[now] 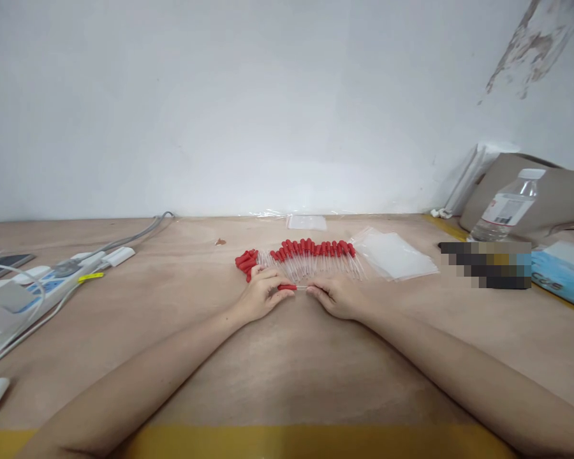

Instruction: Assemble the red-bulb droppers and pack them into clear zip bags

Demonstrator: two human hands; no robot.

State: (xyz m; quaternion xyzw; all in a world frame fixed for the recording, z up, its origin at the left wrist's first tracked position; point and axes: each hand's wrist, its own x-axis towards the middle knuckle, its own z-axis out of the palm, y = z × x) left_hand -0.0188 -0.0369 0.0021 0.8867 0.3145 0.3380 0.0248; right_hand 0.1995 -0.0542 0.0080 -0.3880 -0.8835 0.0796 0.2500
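A dropper with a red rubber bulb (287,287) and a thin clear tube lies level between my hands. My left hand (261,294) is closed on its bulb end. The fingers of my right hand (338,297) pinch the far end of the tube, whose tip they hide. Just beyond my hands, a fanned row of similar droppers (316,248) rests on the table, red bulbs away from me and clear tubes toward me. Behind my left hand is a heap of red bulbs (247,261); clear tubes lie beside it.
Right of the row lie clear plastic bags (395,255), with a small white packet (307,222) by the wall. A power strip (57,277) with cables sits at left. Far right are a water bottle (507,207), a grey bag (562,191) and a blue tissue pack (564,277).
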